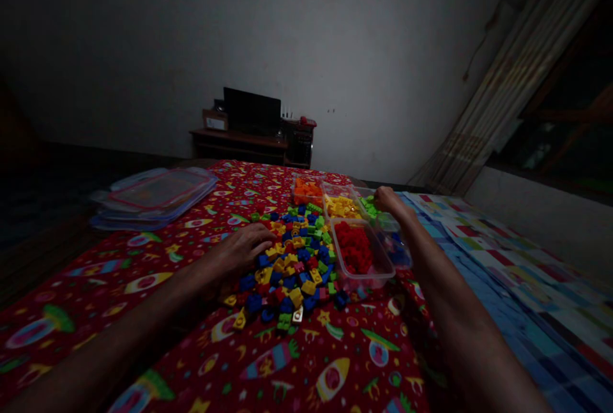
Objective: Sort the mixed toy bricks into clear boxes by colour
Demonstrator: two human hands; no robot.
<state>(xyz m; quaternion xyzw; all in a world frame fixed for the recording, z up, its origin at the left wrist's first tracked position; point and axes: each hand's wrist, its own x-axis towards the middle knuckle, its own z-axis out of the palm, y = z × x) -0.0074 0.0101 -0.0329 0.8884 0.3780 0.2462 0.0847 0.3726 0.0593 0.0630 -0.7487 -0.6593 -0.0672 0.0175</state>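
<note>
A heap of small plastic bricks (294, 263) in blue, yellow, red and green lies on a red rocket-print cloth (191, 311). My left hand (242, 248) rests at the heap's left edge, fingers bent onto the bricks; what they hold is hidden. My right hand (387, 199) reaches over the clear tub of green bricks (371, 207), fingers curled down into it. Beside it stand clear tubs of red bricks (357, 250), yellow bricks (341, 207), orange bricks (307, 191) and blue bricks (398, 248).
A stack of clear tub lids (156, 196) lies at the far left of the cloth. A chequered mat (502, 266) covers the floor on the right. A low wooden table with a dark screen (252, 113) stands against the far wall. The room is dim.
</note>
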